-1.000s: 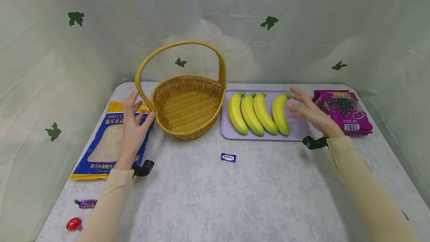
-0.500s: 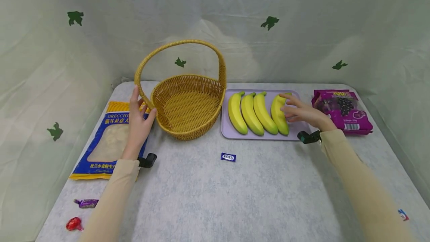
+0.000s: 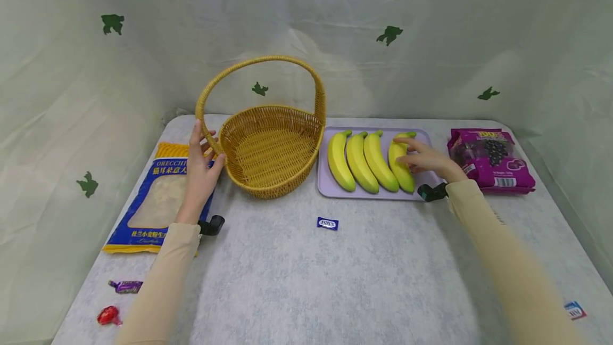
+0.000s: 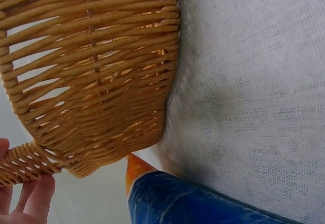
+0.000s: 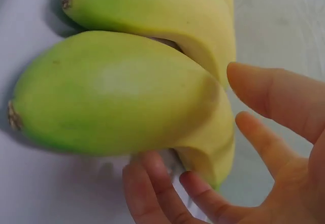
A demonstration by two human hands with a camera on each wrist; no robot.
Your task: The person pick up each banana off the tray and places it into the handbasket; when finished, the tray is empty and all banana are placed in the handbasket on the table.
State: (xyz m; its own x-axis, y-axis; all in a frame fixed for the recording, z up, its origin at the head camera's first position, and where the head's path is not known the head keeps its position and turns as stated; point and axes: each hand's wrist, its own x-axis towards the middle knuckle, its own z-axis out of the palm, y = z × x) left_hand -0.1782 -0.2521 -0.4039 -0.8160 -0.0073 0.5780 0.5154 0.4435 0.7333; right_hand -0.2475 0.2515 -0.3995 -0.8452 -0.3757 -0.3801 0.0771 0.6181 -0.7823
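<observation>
Your left hand grips the wicker basket at the near foot of its tall handle, thumb on one side, fingers bent round the other; the basket sits upright, its bowl to the right of those fingertips. Below them and outward to the left lies the blue-and-yellow orecchiette bag. Your right hand arches over the rightmost banana, thumb and fingers spread wide on either side, nothing clasped; whether a fingertip touches the peel, you cannot tell. Three more bananas lie in a row left of your right fingertips, all four on the lilac tray. Right of that hand: purple grape-print bag. Nearer you, between both hands, a blue Fox's candy lies on the pale tabletop.
</observation>
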